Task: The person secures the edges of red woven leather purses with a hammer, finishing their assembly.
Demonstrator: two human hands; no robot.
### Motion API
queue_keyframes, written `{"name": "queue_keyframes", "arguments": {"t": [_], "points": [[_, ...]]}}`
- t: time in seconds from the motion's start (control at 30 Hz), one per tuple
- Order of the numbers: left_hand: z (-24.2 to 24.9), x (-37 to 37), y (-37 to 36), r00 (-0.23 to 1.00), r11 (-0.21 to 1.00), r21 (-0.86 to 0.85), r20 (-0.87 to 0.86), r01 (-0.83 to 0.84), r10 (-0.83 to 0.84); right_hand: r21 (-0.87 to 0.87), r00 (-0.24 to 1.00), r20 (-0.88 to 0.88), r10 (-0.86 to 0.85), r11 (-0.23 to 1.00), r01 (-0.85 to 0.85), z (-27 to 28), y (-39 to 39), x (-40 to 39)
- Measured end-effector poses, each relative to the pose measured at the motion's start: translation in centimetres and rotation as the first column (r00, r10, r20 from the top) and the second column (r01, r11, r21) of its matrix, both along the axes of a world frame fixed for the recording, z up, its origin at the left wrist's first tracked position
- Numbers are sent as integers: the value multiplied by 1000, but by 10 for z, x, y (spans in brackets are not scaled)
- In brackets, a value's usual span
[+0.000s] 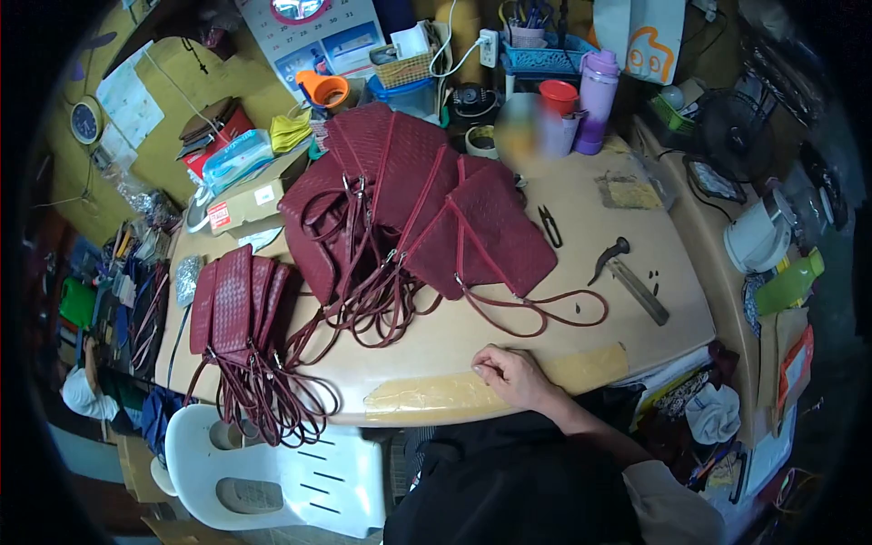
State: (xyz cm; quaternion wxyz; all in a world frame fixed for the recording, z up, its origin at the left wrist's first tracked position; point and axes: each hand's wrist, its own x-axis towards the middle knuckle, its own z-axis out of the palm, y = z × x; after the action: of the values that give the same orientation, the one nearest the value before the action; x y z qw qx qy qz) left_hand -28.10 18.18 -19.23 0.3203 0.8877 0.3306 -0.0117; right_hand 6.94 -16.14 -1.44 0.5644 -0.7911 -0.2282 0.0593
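Observation:
My right hand (516, 374) rests at the table's near edge, over a strip of brown tape (427, 392). Its fingers are curled in loosely, and I see nothing between them. My left hand is out of view. Beyond the hand, a pile of dark red woven-pattern bags (391, 173) covers the middle of the table, their thin straps (536, 318) looping toward me. To the left sits a stack of similar bags (238, 304), its straps hanging over the edge. Black thread snips (550, 227) and a hammer (639, 291) lie to the right.
A white plastic chair (336, 481) stands at the near left. Along the back are a purple bottle (597, 100), a red cup (558, 96) and an orange container (324, 89). A plastic packet (636, 193) lies at the far right. Another person (84, 392) is at far left.

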Motion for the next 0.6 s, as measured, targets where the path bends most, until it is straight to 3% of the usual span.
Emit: {"name": "queue_keyframes", "arguments": {"t": [0.2,0.43,0.6], "points": [[-8,26,19,996,995,-40,-20,88,-89,28,1000,-7,-25,999,25,-2,-2,-4],[-11,31,21,994,992,-84,-42,98,-102,-16,999,-35,-17,1000,16,-1,-2,-3],[-10,28,25,992,989,-112,-72,99,-107,47,1000,4,-17,999,17,-6,-1,-2]]}}
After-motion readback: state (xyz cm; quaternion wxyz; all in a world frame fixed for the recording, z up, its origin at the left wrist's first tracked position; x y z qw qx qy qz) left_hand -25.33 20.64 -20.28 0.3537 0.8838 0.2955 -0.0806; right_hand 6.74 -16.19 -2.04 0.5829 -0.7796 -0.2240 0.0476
